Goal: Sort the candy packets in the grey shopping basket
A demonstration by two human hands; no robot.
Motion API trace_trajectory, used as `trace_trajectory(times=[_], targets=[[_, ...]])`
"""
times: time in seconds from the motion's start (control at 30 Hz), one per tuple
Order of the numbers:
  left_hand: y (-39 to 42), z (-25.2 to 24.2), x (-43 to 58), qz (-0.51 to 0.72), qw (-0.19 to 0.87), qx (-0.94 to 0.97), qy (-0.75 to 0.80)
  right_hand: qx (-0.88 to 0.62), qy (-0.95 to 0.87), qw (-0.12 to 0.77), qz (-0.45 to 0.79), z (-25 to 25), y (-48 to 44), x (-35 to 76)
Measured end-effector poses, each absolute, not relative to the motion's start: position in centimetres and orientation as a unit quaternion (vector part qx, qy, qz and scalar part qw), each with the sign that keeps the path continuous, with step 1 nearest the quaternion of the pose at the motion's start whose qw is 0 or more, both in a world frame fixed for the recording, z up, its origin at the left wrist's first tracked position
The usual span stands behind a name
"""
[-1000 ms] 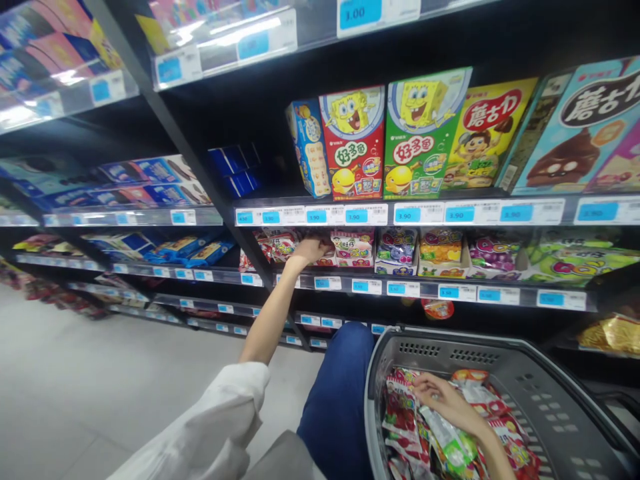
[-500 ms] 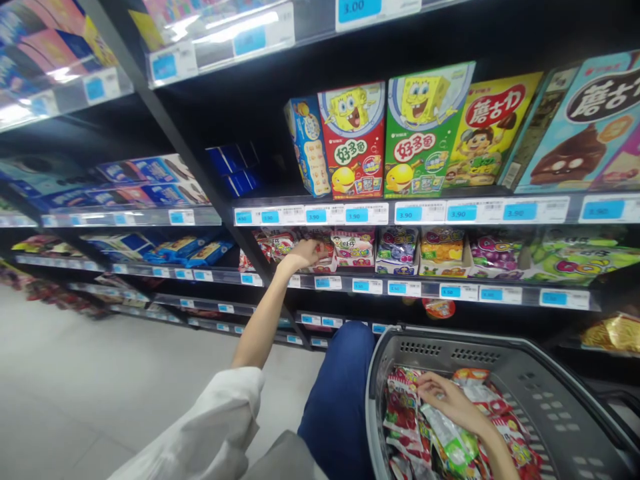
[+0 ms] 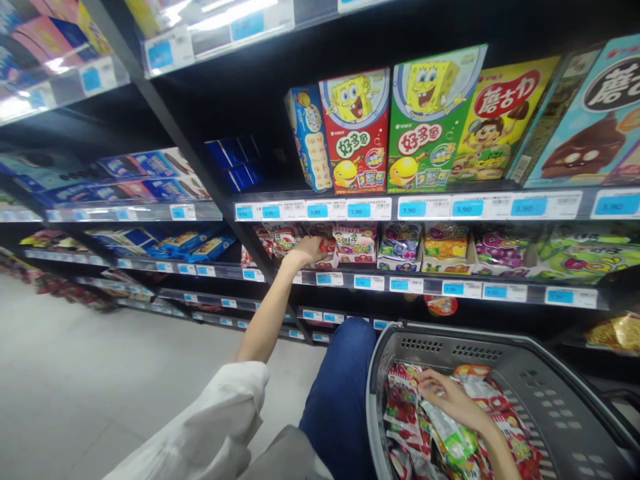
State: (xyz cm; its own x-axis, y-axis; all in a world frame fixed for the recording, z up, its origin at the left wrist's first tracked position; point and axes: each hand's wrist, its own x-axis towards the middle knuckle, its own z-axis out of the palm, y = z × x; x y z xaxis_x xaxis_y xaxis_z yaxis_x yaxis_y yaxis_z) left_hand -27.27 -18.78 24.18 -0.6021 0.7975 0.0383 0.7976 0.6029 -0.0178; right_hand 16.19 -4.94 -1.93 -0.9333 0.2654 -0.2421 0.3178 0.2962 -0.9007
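On the low shelf, my left hand [image 3: 306,252] reaches among red gummy candy packets, fingers bent round a red packet [image 3: 327,245]; its fingertips are partly hidden. Just right of it stands a pink-and-white gummy packet [image 3: 356,244] in a display box. My right hand [image 3: 450,399] is inside the grey shopping basket [image 3: 510,353], loosely curled with thumb and fingers apart. Its fingertips rest near a red gummy packet [image 3: 403,400] in the pile. Beneath the palm lies a green-and-silver packet [image 3: 453,433].
Purple [image 3: 400,245] and orange gummy packets [image 3: 446,245] continue along the shelf. A price-label strip [image 3: 370,283] runs along its front edge. Above stand red [image 3: 356,133] and green snack boxes [image 3: 433,127]. My knee [image 3: 345,373] is beside the basket; pale floor [image 3: 150,380] lies left.
The view has shifted slightly, so the upper boxes appear higher and larger. My left hand's fingers have settled lower against the red packets. My right hand stays almost where it was.
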Motion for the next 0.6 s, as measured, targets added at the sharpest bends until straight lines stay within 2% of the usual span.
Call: trace_trajectory(times=[0.37, 0.6], targets=[[-18.64, 23.8, -27.06, 0.006, 0.031, -0.433, -0.901, 0.194, 0.811, 0.025, -0.551, -1.83, -4.98, 16.37], [-18.85, 23.96, -26.38, -0.013, 0.105, -0.418, -0.902, 0.2, 0.815, 0.033, -0.542, -1.56, -4.98, 16.38]])
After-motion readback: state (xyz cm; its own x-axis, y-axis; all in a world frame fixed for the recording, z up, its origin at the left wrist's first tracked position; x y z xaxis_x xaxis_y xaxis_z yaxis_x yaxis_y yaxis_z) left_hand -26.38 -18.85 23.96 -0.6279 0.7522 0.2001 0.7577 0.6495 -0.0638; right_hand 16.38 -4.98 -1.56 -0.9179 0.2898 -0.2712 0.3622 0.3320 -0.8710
